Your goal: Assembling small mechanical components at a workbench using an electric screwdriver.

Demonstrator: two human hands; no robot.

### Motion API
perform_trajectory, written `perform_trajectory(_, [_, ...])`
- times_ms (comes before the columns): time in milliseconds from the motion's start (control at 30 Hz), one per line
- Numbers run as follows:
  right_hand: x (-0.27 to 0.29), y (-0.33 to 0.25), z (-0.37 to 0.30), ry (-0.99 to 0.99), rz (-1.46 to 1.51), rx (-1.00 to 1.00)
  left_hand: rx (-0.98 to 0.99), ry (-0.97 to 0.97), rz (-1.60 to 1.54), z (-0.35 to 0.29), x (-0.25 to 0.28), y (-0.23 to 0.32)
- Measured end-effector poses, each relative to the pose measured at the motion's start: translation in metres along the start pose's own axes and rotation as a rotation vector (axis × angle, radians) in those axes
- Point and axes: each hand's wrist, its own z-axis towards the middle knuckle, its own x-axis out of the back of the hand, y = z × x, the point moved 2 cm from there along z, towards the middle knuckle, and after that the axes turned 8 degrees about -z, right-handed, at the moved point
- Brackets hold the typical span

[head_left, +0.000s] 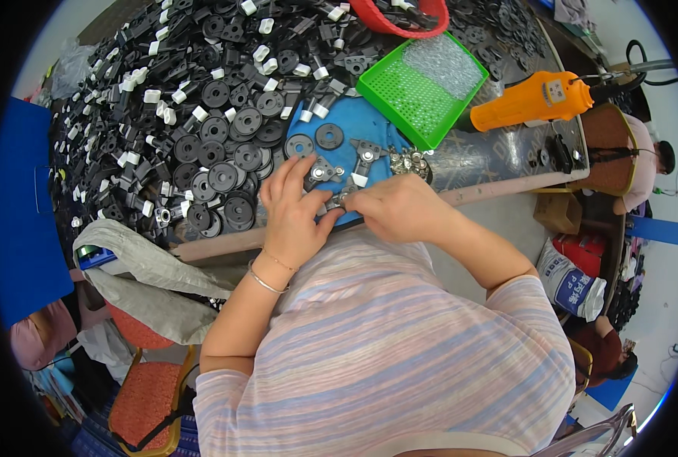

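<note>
My left hand lies at the near edge of a blue cloth, its thumb and forefinger closed on a small black part with a metal fitting. From the other side, my right hand pinches at the same part, and its fingertips hide some of it. Just beyond my fingers sit a black bracket with metal studs and a similar black bracket with a white tip below it. Two black discs, one a ring and one a wheel, rest on the cloth.
Black discs and parts with white ends pile up left and far. A green basket holds small clear pieces, beside metal fittings. An orange power screwdriver hangs right; a red basket stands far. Other people sit around.
</note>
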Motion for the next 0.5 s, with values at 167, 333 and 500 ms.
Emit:
perform_trajectory(167, [0.0017, 0.0032, -0.0028, 0.001, 0.043, 0.001, 0.005, -0.001, -0.006, 0.0002, 0.0, 0.0007])
perform_trajectory(333, [0.0004, 0.0035, -0.0013, 0.019, 0.06, -0.006, 0.009, -0.002, -0.013, 0.0002, 0.0002, 0.0001])
perform_trajectory(500, [0.0021, 0.0056, 0.0027, -0.037, 0.145, -0.075, 0.006, -0.014, 0.006, 0.0005, 0.0009, -0.0006])
